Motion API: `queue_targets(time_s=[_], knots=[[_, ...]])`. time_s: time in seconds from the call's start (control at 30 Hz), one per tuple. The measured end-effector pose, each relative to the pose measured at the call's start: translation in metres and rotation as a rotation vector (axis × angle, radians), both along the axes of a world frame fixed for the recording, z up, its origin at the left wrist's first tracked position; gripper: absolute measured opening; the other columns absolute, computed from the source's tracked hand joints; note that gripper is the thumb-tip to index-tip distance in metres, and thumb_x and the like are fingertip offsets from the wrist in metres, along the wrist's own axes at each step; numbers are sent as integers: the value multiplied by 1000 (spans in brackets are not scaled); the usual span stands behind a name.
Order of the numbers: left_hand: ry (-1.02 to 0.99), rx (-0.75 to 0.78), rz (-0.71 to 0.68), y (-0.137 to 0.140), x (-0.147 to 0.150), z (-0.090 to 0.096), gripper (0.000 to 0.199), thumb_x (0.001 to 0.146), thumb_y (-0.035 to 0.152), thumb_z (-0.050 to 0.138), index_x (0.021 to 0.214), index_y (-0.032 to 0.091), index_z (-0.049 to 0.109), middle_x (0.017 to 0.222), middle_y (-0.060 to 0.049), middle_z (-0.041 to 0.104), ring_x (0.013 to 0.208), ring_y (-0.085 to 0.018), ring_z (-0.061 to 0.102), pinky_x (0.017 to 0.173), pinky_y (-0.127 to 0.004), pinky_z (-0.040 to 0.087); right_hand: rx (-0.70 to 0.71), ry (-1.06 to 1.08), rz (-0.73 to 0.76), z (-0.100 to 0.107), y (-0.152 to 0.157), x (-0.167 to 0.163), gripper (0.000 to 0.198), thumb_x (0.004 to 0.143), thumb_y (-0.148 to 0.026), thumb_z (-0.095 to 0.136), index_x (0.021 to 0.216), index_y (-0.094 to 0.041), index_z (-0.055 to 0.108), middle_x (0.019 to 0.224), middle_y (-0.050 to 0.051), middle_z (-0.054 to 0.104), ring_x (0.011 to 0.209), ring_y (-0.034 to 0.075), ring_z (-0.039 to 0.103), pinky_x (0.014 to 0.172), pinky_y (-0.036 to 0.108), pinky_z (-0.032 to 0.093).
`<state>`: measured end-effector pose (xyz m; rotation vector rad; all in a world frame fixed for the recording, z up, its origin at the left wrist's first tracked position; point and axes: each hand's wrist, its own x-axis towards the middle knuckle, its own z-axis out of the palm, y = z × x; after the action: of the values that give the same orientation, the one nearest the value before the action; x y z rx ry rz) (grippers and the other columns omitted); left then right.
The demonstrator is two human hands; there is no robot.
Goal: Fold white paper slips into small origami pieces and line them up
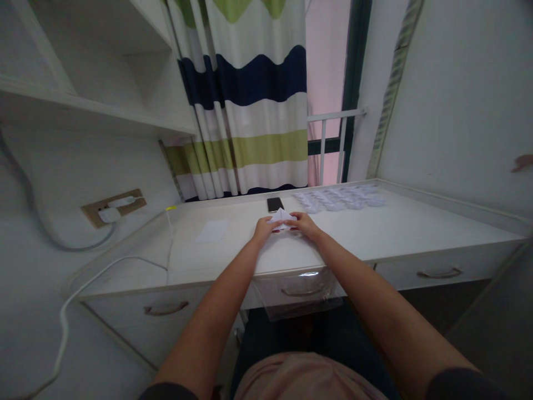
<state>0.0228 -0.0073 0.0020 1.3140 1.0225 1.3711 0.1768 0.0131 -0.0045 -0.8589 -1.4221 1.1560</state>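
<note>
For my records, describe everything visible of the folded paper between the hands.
The folded paper is white and looks thin, with a peaked top and a crease running down from the peak. The left hand grips its left side, the right hand its right, covering parts of it. It is at the white desk, nearer than the dark phone; whether it touches the desk is unclear.

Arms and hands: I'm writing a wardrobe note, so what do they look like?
Dark sleeves show near the bottom edge; beyond them both arms are bare. The left hand and right hand wear no gloves, and no watch or bracelet shows.
</note>
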Motion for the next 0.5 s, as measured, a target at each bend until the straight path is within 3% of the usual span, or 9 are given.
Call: queue_targets(time_s=[0.2,0.5], knots=[[-5,-75,-45,0,0,1,24,55,20,76,73,8,66,70,-7,66,61,-14,60,59,-28,52,29,-85,18,4,-7,3,22,49,-29,75,58,-12,64,50,-1,55,45,8,47,45,21,38],[-36,-75,-95,5,-6,0,20,58,17,75,72,8,66,70,-6,65,61,-13,59,63,-28,51,-67,46,49,5,-4,3,21,48,-20,76,66,-14,66,59,1,63,51,10,55,51,21,46]])
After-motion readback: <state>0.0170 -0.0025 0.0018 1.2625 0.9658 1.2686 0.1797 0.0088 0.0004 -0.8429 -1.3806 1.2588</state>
